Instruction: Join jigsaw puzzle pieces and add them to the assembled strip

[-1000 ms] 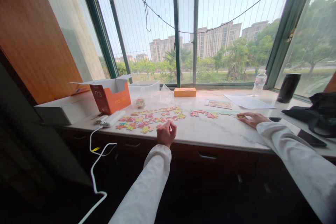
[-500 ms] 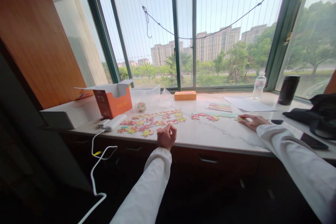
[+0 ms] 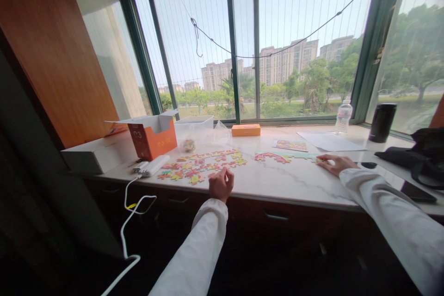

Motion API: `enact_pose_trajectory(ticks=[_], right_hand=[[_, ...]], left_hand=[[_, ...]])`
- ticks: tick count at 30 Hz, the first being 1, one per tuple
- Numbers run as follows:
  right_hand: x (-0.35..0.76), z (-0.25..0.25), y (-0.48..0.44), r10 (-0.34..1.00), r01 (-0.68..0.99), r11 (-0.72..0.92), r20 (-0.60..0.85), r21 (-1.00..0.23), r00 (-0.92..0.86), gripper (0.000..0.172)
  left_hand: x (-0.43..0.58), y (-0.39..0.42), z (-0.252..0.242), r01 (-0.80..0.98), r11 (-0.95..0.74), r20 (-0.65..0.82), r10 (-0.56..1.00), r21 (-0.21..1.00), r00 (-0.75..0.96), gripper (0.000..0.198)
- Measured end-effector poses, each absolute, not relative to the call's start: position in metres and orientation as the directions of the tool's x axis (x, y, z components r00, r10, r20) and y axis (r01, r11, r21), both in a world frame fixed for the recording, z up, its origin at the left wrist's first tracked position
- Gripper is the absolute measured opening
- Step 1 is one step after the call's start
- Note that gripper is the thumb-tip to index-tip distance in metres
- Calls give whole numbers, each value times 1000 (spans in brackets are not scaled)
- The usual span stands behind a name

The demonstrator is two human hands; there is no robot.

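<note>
My left hand (image 3: 221, 184) rests at the counter's front edge, thumb and fingers curled together; whatever they may hold is hidden. Just beyond it lie loose jigsaw pieces (image 3: 194, 179) in red, yellow and green, spread in a wide patch. On the right, my right hand (image 3: 336, 164) pinches a small yellowish puzzle piece (image 3: 319, 160) at the right end of a joined puzzle strip (image 3: 273, 156). This strip has a pink arch on its left part and a pale green upper border. Behind it lies a printed picture card (image 3: 290, 145).
An orange open box (image 3: 152, 138), a power strip (image 3: 152, 166) with a white cable and a clear plastic tub (image 3: 194, 127) stand at left. Toward the window are an orange carton (image 3: 246, 130), white paper (image 3: 329, 140), a water bottle (image 3: 343, 117) and a black tumbler (image 3: 382, 122).
The view has shifted slightly, so everything sits a little lower. Both hands keep nearly the same places, my right hand still at the strip's right end.
</note>
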State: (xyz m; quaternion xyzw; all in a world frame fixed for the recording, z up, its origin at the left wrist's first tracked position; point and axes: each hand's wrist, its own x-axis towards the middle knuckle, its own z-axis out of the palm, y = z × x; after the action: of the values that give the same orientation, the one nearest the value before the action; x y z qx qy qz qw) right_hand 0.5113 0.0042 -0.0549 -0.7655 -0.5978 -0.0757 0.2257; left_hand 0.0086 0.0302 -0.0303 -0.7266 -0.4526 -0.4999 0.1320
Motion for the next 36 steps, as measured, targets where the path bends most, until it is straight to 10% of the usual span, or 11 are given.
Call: enact_pose_trajectory(ticks=[36], right_hand=[[525,-72,17,808,964,90,585,-249,76,38]], left_hand=[[8,31,-31,800,-550,799,580,241,159,28]])
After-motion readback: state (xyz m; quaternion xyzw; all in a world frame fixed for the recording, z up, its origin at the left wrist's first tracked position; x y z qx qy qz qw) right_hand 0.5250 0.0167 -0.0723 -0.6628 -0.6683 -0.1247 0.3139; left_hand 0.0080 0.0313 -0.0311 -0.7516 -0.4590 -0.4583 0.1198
